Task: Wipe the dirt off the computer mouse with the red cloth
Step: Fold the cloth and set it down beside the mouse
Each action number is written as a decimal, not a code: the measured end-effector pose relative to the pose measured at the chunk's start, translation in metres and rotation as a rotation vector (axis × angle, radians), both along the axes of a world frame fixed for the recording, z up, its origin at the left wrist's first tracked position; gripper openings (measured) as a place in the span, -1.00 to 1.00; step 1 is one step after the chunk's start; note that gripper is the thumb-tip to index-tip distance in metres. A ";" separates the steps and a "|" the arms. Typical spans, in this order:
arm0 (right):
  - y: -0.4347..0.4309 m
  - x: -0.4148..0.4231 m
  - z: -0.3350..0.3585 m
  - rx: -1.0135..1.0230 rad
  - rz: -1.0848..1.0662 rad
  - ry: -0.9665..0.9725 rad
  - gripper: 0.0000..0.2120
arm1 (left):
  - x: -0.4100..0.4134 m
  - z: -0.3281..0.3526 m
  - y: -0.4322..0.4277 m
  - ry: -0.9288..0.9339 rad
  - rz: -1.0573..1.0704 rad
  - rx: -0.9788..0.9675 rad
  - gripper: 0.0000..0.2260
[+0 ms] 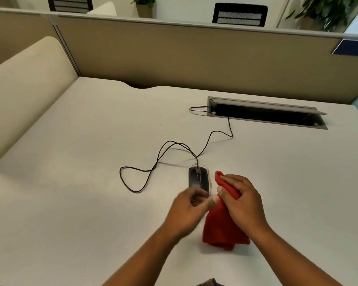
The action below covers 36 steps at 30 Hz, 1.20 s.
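A black wired computer mouse [198, 178] lies on the white desk [81, 172], with brownish dirt along its right side and front. My right hand [243, 202] grips the red cloth [222, 226], which hangs down from it just right of the mouse. My left hand [187, 211] is blurred, just in front of the mouse's near end with fingers curled; it hides that end, and I cannot tell if it touches the mouse.
The mouse cable [159, 159] loops left across the desk and runs back to an open cable tray [265, 114]. A beige partition wall [194, 56] stands behind the desk. A cream panel [23, 96] rises at the left.
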State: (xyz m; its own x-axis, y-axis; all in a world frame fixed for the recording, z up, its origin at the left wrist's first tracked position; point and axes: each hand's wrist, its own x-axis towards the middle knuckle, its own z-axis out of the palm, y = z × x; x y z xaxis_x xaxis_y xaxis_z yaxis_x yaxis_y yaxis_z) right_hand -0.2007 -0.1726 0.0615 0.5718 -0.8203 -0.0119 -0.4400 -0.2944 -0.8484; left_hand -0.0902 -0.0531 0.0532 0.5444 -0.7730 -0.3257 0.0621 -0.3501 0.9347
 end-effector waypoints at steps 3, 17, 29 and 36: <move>0.007 0.004 0.007 0.188 -0.007 -0.096 -0.66 | -0.016 0.004 0.014 0.079 -0.114 -0.023 -0.56; 0.070 0.017 0.032 1.262 -0.008 -0.295 -0.68 | 0.036 0.013 0.055 0.279 0.017 -0.120 -0.79; 0.100 0.013 0.022 0.851 -0.117 -0.437 -0.17 | 0.074 0.001 0.069 -0.082 0.040 -0.003 -0.53; 0.049 -0.024 0.023 0.843 -0.108 -0.430 -0.10 | 0.100 -0.057 0.051 -0.978 -0.071 0.174 -0.36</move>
State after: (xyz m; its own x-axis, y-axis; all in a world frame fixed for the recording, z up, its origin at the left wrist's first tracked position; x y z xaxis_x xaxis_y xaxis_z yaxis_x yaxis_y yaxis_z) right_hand -0.2245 -0.1233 0.0845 0.5866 -0.6861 -0.4303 -0.0300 0.5126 -0.8581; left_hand 0.0101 -0.0023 -0.0034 0.5878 -0.7986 0.1295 -0.7346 -0.4598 0.4989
